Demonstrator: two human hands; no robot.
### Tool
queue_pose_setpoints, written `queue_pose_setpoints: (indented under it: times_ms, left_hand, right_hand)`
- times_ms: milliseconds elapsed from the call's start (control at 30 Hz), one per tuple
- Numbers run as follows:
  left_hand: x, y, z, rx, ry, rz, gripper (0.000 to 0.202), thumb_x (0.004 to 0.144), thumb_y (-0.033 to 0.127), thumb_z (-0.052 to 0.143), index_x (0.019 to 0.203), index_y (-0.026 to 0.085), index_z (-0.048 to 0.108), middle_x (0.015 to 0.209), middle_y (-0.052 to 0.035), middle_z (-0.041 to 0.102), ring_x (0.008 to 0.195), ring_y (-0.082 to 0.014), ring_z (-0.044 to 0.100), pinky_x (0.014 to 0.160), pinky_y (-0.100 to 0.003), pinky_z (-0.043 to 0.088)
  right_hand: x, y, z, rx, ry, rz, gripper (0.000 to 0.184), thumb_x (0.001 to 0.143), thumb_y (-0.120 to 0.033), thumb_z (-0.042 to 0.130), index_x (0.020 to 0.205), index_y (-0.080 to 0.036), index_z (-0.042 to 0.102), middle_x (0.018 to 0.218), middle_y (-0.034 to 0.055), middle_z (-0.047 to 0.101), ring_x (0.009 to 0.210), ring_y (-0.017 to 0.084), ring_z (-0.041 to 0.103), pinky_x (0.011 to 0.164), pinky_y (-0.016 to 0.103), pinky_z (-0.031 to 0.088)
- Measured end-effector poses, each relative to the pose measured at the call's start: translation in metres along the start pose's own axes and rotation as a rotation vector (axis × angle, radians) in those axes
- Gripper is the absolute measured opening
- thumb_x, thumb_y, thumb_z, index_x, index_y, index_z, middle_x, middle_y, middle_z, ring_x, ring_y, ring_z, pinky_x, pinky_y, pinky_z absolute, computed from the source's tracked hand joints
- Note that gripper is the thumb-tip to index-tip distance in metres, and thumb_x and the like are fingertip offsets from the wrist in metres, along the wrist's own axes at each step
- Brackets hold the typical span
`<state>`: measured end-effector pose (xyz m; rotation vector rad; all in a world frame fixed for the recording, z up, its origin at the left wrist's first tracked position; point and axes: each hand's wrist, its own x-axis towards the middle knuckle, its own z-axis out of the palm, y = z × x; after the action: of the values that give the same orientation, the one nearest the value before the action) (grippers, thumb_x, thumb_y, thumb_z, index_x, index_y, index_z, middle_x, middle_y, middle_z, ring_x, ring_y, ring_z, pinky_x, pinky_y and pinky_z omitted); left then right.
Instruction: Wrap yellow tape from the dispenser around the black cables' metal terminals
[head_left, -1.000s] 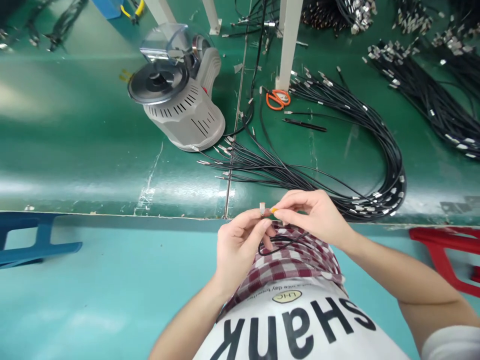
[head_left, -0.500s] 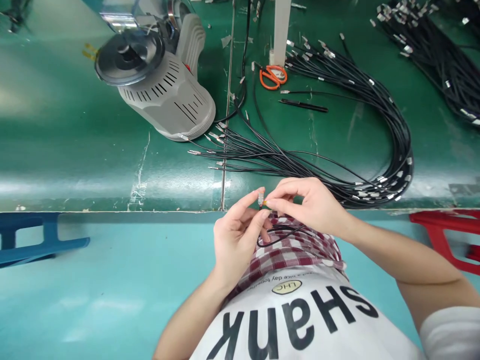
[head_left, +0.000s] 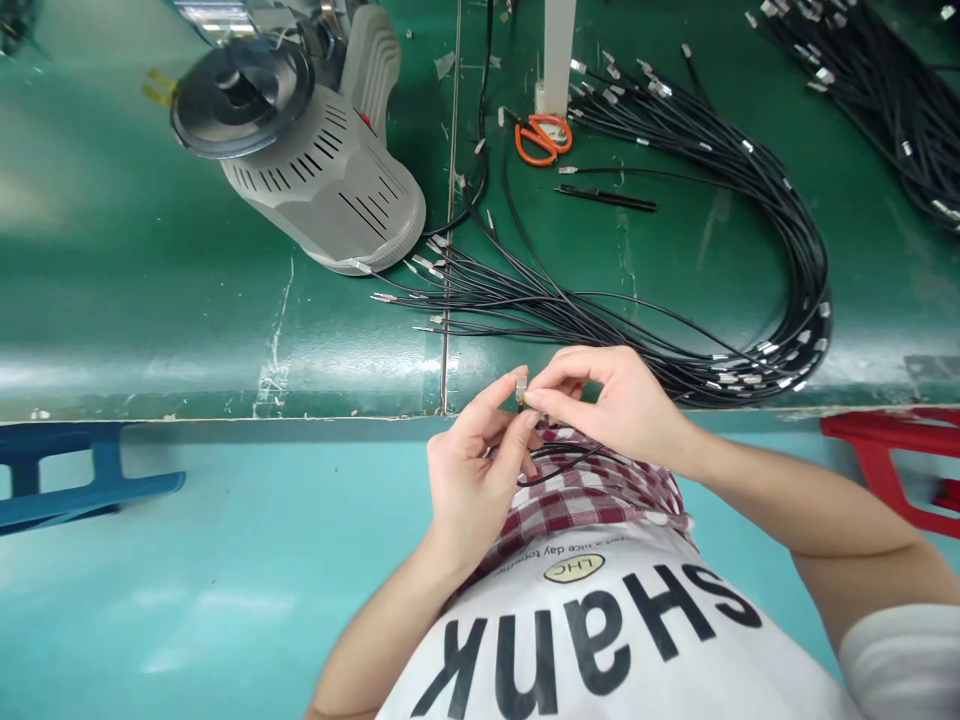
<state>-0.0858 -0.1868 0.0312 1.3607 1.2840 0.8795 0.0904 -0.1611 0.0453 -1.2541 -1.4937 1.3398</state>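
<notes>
Connector stands upright against the left hand's forefinger tip, just above its thumb, those two fingers pinching it; at its right, the right hand's thumb and forefinger press together, anything between them hidden; black cable loops below both; a second ago the right fingertips were apart from the connector, showing a yellow bit

The green worktop carries a white post. On the shiny turquoise floor stand a blue stool and a red stool.
</notes>
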Motion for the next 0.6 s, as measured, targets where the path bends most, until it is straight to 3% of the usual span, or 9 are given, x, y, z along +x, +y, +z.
queue_pose_setpoints:
  times_ms: [600]
  left_hand:
    - [-0.0009, -0.0026, 0.0015, -0.037, 0.033, -0.03, 0.04, 0.09, 0.028, 0.069, 0.129, 0.024, 0.066, 0.068, 0.0019, 0.071, 0.043, -0.0097, 0.059, 0.045, -0.023, 0.053]
  right_hand:
    - [0.0012, 0.005, 0.0032, 0.029, 0.02, 0.028, 0.016, 0.087, -0.03, 0.067, 0.08, -0.017, 0.073, 0.073, 0.0017, 0.069, 0.064, 0.012, 0.06, 0.06, 0.024, 0.048]
